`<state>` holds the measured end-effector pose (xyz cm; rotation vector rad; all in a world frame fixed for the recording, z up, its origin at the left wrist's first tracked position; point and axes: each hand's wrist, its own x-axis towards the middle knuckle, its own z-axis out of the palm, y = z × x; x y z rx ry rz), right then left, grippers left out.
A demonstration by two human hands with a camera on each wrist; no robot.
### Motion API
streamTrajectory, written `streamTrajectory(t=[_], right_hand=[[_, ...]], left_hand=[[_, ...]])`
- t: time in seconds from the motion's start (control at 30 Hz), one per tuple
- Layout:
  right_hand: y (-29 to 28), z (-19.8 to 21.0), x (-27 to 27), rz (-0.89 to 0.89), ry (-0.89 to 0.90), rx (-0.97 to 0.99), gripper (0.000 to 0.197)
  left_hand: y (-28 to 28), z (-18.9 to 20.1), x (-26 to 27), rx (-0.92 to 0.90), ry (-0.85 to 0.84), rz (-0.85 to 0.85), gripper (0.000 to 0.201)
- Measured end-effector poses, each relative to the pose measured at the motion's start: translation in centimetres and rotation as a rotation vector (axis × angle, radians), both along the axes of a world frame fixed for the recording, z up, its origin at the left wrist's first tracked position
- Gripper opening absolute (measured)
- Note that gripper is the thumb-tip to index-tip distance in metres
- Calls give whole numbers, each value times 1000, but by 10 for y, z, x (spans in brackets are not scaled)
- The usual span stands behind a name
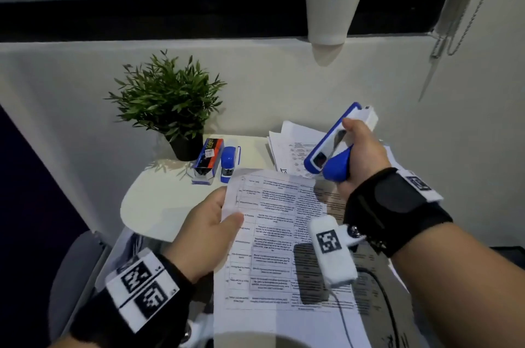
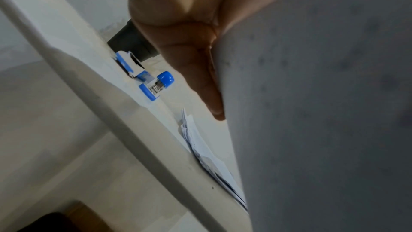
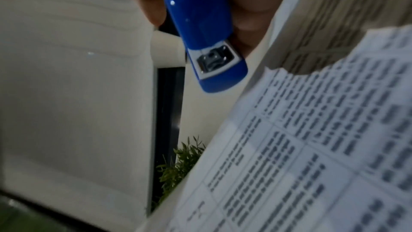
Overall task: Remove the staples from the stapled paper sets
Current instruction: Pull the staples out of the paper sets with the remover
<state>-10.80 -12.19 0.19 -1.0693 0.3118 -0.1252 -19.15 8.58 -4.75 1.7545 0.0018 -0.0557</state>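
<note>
Left hand: left hand (image 1: 205, 231) grips the left edge of a printed paper set (image 1: 272, 236), thumb on top of the page and fingers underneath; in the left wrist view, fingers (image 2: 200, 77) lie flat against the grey underside of the sheets (image 2: 323, 112).
Right hand: right hand (image 1: 359, 154) is clenched round a blue and white stapler (image 1: 333, 148), held up in the air just above the far right corner of the paper set; its hinged halves are spread apart in a V.
Stapler close up: in the right wrist view, the blue stapler end (image 3: 207, 41) shows a metal plate at its tip, and it sits just beside the far edge of the printed page (image 3: 312, 147).
Paper set: held above the near edge of the table, printed with a table of small text; whether a staple is in it cannot be made out.
Loose papers: a pile of other sheets (image 1: 289, 145) lies on the far right of the table, under the raised stapler.
Table: small white round-edged table (image 1: 147, 205) against a pale wall.
Far left of table: potted green plant (image 1: 170, 103) in a black pot; just right of it a box of staples (image 1: 208, 160), then a second blue stapler (image 1: 229, 161) touching or nearly touching the box.
Wrists: both wear black straps with black and white square markers.
</note>
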Motion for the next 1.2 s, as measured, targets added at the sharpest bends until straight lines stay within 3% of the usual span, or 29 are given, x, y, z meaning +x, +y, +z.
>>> streamTrajectory(t=[0.07,0.17,0.33,0.47,0.63,0.73,0.87,1.03,1.2], right_hand=[[15,5,-1,-39,-79,-187,20],[38,5,-11,46,-181,-491,37],[50,-3,-21,81,-284,-785,21],[51,1,-18,44,-241,-709,49],[49,2,-16,59,-220,-643,59],[51,2,-15,87,-184,-542,81],[54,3,-15,69,-202,-580,79],[53,2,-13,113,-201,-572,100],[54,2,-12,84,-221,-579,85]], left_hand=[[0,-1,-4,-16,-30,10,42],[0,-2,-4,-23,-41,20,43],[-4,3,-5,14,-103,12,47],[-7,4,-9,24,-141,-4,38],[-8,1,-9,19,-158,-26,43],[-11,1,-12,16,-151,-35,46],[-13,1,-14,33,-159,-50,45],[-14,-1,-14,75,-155,-53,45],[-16,-1,-12,84,-143,-26,55]])
